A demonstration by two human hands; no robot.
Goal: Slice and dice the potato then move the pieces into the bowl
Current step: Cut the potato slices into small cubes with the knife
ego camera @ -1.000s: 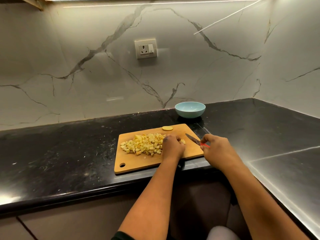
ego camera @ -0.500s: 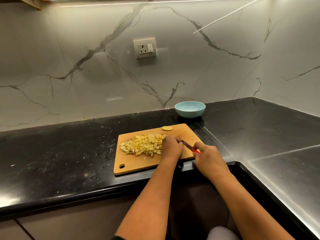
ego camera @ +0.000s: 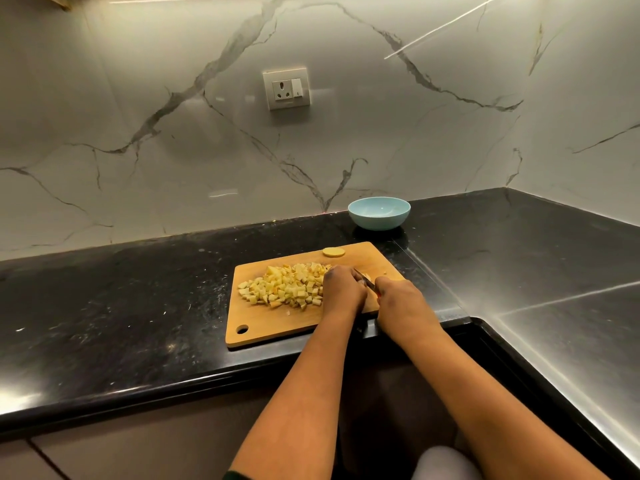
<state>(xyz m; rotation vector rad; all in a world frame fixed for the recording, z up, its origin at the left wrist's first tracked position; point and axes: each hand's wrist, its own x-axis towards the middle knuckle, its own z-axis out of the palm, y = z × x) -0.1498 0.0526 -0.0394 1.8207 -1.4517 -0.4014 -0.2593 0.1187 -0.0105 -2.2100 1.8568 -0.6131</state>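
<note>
One wooden cutting board (ego camera: 277,323) on the black counter (ego camera: 121,306), carrying one heap of diced potato (ego camera: 284,287), too many cubes to count, plus one round potato slice (ego camera: 334,252) alone at the far edge. Two hands at the board's right side: left hand (ego camera: 343,291) curled knuckles-up just right of the heap, what its fingertips press hidden; right hand (ego camera: 401,301) wrapped closed around one knife (ego camera: 364,278), blade angled toward the left hand. One pale blue bowl (ego camera: 379,213) behind the board, apart from it, holding no potato.
</note>
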